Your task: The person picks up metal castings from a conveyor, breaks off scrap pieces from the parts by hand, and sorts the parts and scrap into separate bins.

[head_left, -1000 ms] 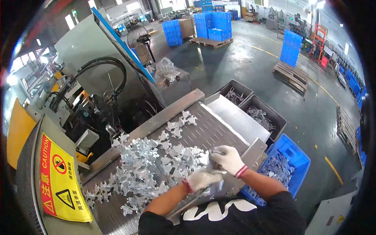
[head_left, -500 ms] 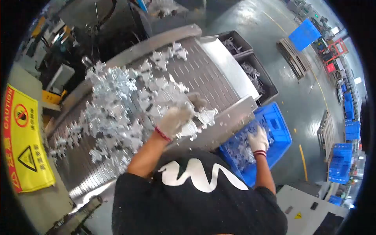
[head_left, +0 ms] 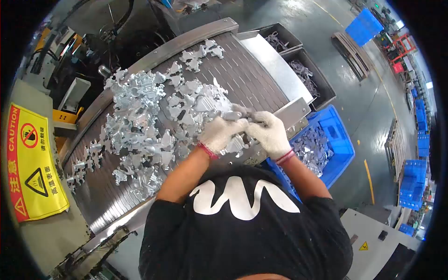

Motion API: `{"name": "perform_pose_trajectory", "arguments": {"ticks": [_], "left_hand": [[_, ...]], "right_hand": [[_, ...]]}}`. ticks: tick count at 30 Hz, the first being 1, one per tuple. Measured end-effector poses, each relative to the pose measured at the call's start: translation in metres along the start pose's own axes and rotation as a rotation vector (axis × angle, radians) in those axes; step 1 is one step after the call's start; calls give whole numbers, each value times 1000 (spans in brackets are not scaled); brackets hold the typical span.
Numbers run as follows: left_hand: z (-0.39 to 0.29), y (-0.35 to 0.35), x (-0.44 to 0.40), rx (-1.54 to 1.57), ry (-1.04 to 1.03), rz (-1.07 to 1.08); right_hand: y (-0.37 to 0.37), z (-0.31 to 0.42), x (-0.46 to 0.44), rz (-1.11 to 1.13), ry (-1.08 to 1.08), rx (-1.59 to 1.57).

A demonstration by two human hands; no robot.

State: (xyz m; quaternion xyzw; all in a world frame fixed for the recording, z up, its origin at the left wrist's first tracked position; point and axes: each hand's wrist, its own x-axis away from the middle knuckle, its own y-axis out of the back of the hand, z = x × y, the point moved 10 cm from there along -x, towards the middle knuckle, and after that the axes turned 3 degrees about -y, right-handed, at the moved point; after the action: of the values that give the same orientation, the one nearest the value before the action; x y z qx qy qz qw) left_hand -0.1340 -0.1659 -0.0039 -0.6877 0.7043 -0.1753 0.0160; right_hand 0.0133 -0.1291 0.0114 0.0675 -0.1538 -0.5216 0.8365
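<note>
Both my hands wear whitish work gloves with greyed fingertips and meet over the near edge of the conveyor (head_left: 242,77). My left hand (head_left: 223,133) is closed on a silvery metal casting (head_left: 236,145), part of which sticks out below the fingers. From the right, my right hand (head_left: 269,134) has its thumb and fingers pinched at the same piece; the gloves hide most of the grip. Just beyond and to the left lies a heap of shiny flat castings (head_left: 140,109), irregular and branched, spread over the slatted belt.
A blue bin (head_left: 343,149) holding many small metal pieces stands right of the conveyor. Dark crates (head_left: 322,88) with thin metal scrap sit beyond a pale metal chute (head_left: 275,65). A raised metal rail (head_left: 163,51) borders the belt. A yellow caution sign (head_left: 37,168) hangs at left.
My right hand has left the blue bin and come up to meet my left hand at the conveyor edge. My left hand has shifted slightly right, and the view has moved a little.
</note>
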Motion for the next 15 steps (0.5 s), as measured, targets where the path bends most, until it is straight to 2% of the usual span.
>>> {"name": "perform_pose_trajectory", "arguments": {"ticks": [1, 2, 3, 4, 5, 6, 8, 9, 10, 11, 12, 14, 15], "left_hand": [[11, 3, -2, -144, 114, -51], [27, 10, 5, -242, 259, -303], [46, 7, -7, -291, 226, -255], [28, -3, -15, -342, 183, -211], [22, -8, -3, -416, 269, -207], [8, -14, -6, -234, 73, -161], [16, -16, -13, 324, -13, -63], [6, -15, -14, 504, -79, -68], [-1, -12, -12, 545, -70, -25], [-5, -10, -12, 587, -49, 18], [-4, 0, -21, 517, -127, 8], [-13, -10, -16, 644, -100, 34], [-5, -3, -21, 417, -141, -14]], "right_hand": [[5, 41, 15, -156, 222, 291], [2, 49, 21, -265, 412, 531], [2, 40, 28, -295, 457, 604], [4, 42, 36, -326, 515, 676], [17, 47, 45, -420, 547, 624], [36, 36, 51, -469, 490, 619], [89, 5, 69, -598, 375, 523], [117, -30, 78, -674, 99, 465], [135, -53, 83, -605, -26, 674], [148, -84, 91, -558, -128, 1104], [160, -102, 96, -420, -380, 1231], [164, -106, 101, -535, -205, 993], [148, -92, 94, -460, -242, 520]]}}
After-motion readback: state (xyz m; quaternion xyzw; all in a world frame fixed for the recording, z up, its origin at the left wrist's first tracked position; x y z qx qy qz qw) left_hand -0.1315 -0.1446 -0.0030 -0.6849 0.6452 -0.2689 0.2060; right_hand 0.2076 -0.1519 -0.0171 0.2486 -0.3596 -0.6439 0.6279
